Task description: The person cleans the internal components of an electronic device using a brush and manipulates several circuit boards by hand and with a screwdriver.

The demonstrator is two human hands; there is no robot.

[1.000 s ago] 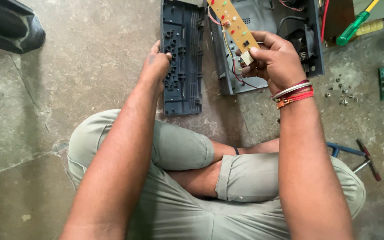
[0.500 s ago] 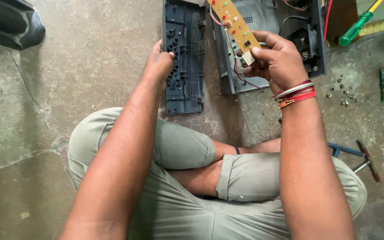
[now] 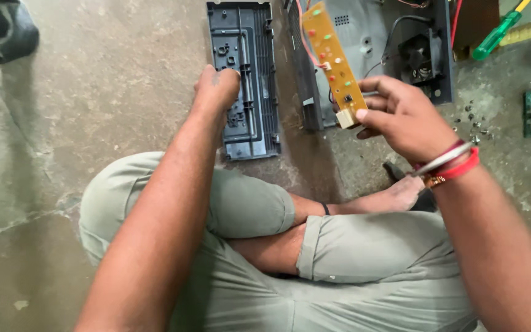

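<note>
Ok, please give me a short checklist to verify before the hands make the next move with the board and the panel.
1. Right hand grips the narrow yellow circuit board at its lower end: ok.
2. Red wires from the board to the open grey metal chassis are slack: cannot tell.
3. Left hand rests on the long dark plastic panel, which lies flat on the concrete floor: ok.
4. Loose small screws lie on the floor beside the right wrist, uncontained: not ok.
5. Green-handled screwdriver is near the chassis: ok.
</note>
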